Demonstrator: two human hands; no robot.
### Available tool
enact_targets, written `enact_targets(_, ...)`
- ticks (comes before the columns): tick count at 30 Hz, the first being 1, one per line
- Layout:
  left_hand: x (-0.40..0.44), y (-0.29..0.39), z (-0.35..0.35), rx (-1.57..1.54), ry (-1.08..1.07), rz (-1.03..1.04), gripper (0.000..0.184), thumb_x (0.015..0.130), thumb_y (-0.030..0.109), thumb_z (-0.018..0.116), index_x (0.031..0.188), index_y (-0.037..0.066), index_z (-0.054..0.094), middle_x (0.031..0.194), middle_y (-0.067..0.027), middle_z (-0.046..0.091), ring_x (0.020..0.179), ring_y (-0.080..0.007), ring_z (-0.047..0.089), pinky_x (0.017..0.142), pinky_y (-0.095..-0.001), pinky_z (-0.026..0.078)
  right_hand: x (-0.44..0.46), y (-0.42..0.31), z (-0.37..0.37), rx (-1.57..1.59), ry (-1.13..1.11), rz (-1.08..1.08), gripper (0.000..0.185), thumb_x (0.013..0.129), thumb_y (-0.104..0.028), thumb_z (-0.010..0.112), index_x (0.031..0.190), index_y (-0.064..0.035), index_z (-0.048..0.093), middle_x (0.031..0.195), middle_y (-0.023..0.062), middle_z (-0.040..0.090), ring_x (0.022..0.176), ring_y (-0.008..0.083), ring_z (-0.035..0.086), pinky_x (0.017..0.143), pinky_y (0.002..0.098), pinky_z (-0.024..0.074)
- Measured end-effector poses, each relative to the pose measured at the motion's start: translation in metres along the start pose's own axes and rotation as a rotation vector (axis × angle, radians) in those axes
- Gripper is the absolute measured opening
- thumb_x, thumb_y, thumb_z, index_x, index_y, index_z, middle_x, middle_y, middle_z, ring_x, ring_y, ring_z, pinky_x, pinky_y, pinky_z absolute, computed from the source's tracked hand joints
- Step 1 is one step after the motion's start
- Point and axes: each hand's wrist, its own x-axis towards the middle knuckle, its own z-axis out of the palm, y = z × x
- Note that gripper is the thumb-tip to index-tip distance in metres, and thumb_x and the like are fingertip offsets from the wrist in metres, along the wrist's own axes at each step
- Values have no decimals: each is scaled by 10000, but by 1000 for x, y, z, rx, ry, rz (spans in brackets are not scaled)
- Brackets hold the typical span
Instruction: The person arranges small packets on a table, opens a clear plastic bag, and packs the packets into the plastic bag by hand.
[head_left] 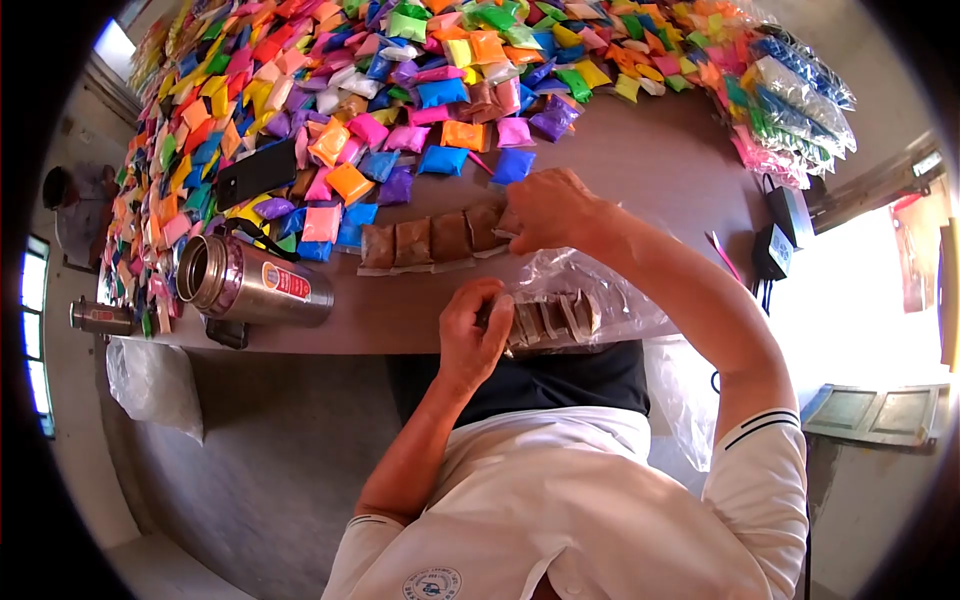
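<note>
My right hand reaches over the table, its fingers closed on the brown packet at the right end of a flat row. The other brown packets in that row lie edge to edge to the left. Near the table's front edge, my left hand is closed at the left end of a stack of brown packets standing on edge. Its fingers partly hide what they grip. Clear plastic bag film spreads around and to the right of this stack.
A large heap of colourful packets covers the table's back and left. A black phone rests on it. An uncapped steel flask lies left of the row. Black adapters and a pink stick are at right.
</note>
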Motion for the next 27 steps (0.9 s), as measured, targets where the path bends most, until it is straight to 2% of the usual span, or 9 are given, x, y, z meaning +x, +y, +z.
enact_targets(3,0,-3,1,-14,-2,-14,228,870,179,658,925,-41,625,1007,-186,647,844,-266,631,760,-322,495,4,7,7,-14,-3,24,423,645,-360,765,865,-5,695,851,170,704,846,338,680,769,431,541)
enact_targets(8,-3,-5,1,-151,-9,-133,215,908,178,644,967,-28,629,950,-109,632,783,-145,572,695,-270,465,-6,39,-30,252,42,87,309,705,-275,687,922,-56,672,841,105,683,760,244,649,703,367,515)
enact_targets(13,-4,-5,0,-148,-24,-165,219,917,185,644,988,-22,627,909,-74,626,744,-121,542,665,-259,457,-89,31,-81,585,359,266,430,728,-255,674,1111,-60,665,942,109,681,797,178,629,718,317,494)
enact_targets(15,-4,-9,-1,-82,-18,-118,216,920,186,640,996,-15,629,892,-73,623,742,-129,544,670,-262,460,-122,32,-72,1010,531,-8,410,755,-250,674,1086,-10,656,876,53,648,789,130,590,719,275,478)
enact_targets(19,-5,-10,-1,-58,-23,-98,205,935,183,614,1015,-5,629,886,-71,617,770,-135,555,708,-266,459,-169,13,-24,1403,636,-86,529,757,-217,678,1218,26,584,934,20,638,870,97,576,772,246,470)
enact_targets(22,-6,-14,-2,-73,-39,-127,213,942,190,607,1029,-4,627,906,-72,612,802,-137,555,723,-266,453,-173,-7,-4,1286,501,161,560,743,-203,663,1246,16,552,901,66,661,833,162,621,776,296,489)
enact_targets(24,-4,-8,-3,-75,-49,-128,217,943,192,608,1033,-5,626,914,-74,610,811,-139,555,723,-268,452,-170,-15,6,866,357,401,514,738,-237,632,1179,14,551,864,166,667,823,306,654,784,389,498)
enact_targets(25,-3,-3,-2,-73,-41,-123,216,943,198,609,1015,-6,624,923,-77,612,820,-141,557,725,-270,455,-170,-17,10,867,361,404,514,738,-237,632,1179,14,551,864,166,667,823,306,654,784,389,498)
enact_targets(27,-2,-2,0,-73,-32,-120,217,944,204,609,997,-7,621,932,-79,615,829,-143,559,728,-272,458,-169,-18,18,644,266,528,456,752,-287,588,1102,1,537,858,246,642,853,415,624,793,461,483)
